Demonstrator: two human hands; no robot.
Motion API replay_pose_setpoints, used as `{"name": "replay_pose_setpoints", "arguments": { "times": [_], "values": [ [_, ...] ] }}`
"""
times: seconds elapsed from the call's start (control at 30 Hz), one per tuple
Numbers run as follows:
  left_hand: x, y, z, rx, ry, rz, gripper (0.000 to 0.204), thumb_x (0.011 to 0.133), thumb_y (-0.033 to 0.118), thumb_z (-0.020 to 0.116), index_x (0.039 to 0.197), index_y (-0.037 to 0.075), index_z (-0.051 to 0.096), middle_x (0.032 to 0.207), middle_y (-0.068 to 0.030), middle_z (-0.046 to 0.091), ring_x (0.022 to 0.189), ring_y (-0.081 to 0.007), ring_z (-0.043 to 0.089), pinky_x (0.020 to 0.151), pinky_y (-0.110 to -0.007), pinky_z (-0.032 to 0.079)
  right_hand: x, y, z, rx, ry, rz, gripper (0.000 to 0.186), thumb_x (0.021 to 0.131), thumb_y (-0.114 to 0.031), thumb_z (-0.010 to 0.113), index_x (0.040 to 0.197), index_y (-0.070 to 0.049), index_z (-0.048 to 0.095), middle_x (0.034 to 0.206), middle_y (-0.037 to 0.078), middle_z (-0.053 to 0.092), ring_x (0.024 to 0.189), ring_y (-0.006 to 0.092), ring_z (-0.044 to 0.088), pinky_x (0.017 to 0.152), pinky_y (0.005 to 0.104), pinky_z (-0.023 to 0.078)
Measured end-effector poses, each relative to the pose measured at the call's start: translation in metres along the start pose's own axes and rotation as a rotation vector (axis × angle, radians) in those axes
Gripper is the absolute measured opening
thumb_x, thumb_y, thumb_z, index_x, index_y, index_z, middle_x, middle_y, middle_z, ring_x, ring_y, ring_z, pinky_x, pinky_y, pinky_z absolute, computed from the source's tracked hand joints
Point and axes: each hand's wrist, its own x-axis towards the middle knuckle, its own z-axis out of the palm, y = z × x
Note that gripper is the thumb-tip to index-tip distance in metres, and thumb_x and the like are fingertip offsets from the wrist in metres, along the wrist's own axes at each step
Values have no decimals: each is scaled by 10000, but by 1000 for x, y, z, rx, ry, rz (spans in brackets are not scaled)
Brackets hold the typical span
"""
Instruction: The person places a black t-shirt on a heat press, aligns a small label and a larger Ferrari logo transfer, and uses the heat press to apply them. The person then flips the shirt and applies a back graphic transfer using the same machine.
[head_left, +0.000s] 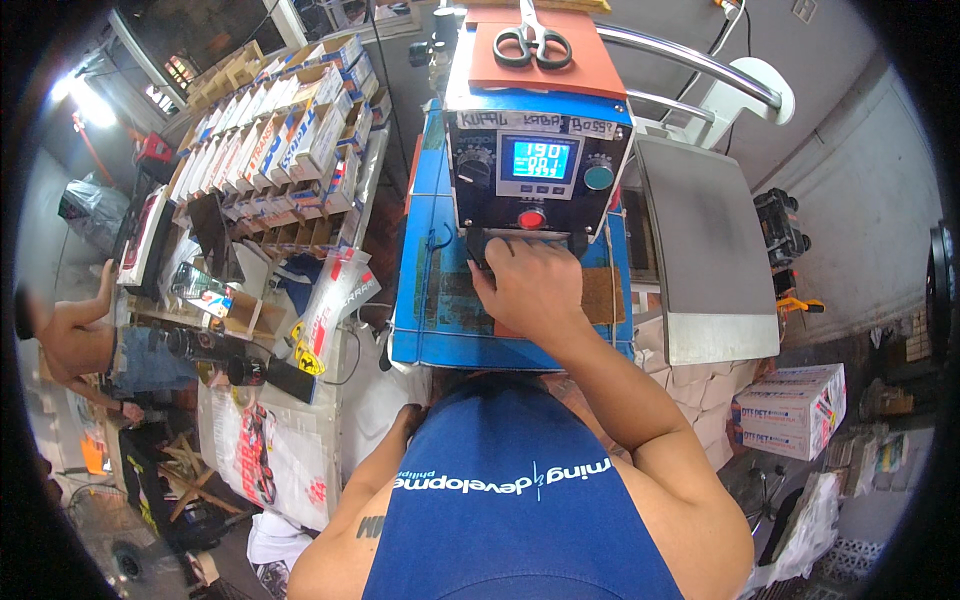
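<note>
Straight ahead stands a blue heat press (412,300) with a black control box (480,205) on its top. The box carries a lit blue display, a red button and a green button. Just below the box front, my right hand (532,285) is closed round the press's black handle (476,245), the back of the hand facing up. My left hand (410,414) hangs low beside my body at the press's near left corner; its fingers are too hidden to read. Black-handled scissors (533,45) lie on an orange-red pad (490,75) on top of the box.
A grey flat platen (705,230) sits right of the press, with a white carton (790,412) beyond. To the left are rows of open cardboard boxes (290,150) and a table with plastic-wrapped prints (265,450). Another person (85,345) stands at the far left.
</note>
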Motion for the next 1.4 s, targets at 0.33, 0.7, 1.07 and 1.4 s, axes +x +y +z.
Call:
{"name": "replay_pose_setpoints", "arguments": {
  "times": [0.33,0.7,1.07,1.4],
  "values": [
    [0,0,-1,8,3,-5,570,985,527,579,1027,-4,782,1091,-289,742,1086,-456,705,940,-494,539,0,1,1,-11,25,-10,280,850,-351,778,798,-105,654,747,71,709,642,268,715,600,389,574],
    [-8,-1,-4,-40,52,-2,603,989,553,572,1025,-12,780,1085,-293,741,1089,-460,702,943,-496,532,-1,8,-2,-38,11,-29,368,879,-429,761,683,-148,626,638,50,664,562,251,692,538,393,561],
    [-32,28,-120,-295,688,-42,247,1008,179,612,976,-30,740,878,-206,741,806,-326,725,767,-451,551,-33,83,-44,-210,43,-104,433,856,-394,779,600,-163,517,559,58,566,478,283,583,483,416,468],
    [15,312,-313,10,1028,1048,186,985,164,610,1051,25,714,1040,-187,716,1045,-371,671,934,-469,512,-96,190,-115,-403,30,264,474,816,-465,852,653,-75,637,634,128,632,557,380,605,547,442,471]
  ]
}}
